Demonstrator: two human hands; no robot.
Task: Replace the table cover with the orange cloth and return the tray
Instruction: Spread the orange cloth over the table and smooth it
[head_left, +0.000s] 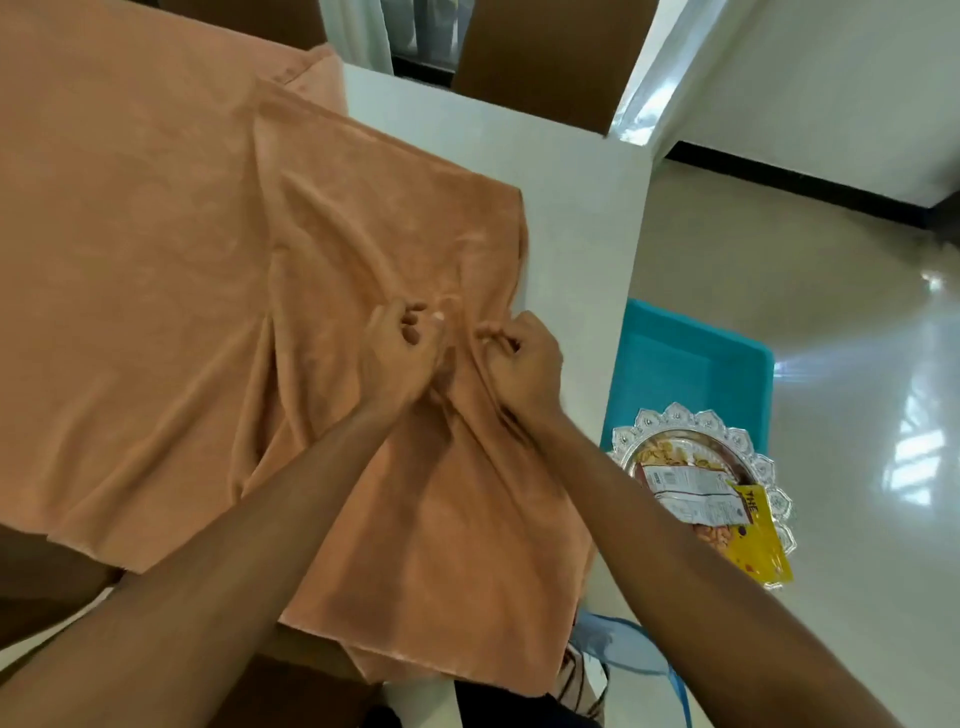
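Cloth (182, 260), orange and only one, lay over the left and middle part of the white surface (571, 208). A second layer of it was folded over on top, and this folded part had its long axis running from the far side toward the person, with its near end hanging over the edge. Both hands were on this upper layer, close beside each other. The left hand (400, 358) and the right hand (524, 364) each had the fingers (415, 322) curled and pinching a gathered ridge of the fabric, so wrinkles ran out from that place. The relation that mattered, in my judgement, was that the bare strip of the surface lay to the right of the fingers and also beyond them. The folded layer would therefore have to be opened or drawn toward the right, and the right hand was the nearer one to that side. The tray (769, 488), one, silver with a scalloped rim, was not on the surface. It sat lower, to the right of the right forearm, and seemed to rest on the near corner of one blue tub (696, 358), well apart from the fingers. On it I could count two packets, one white (680, 488) and one yellow (758, 540), with some snack under them that I could not identify. Two brown chair backs (540, 57) stood at the far side. The covering looked not yet finished, and the tray not yet returned.
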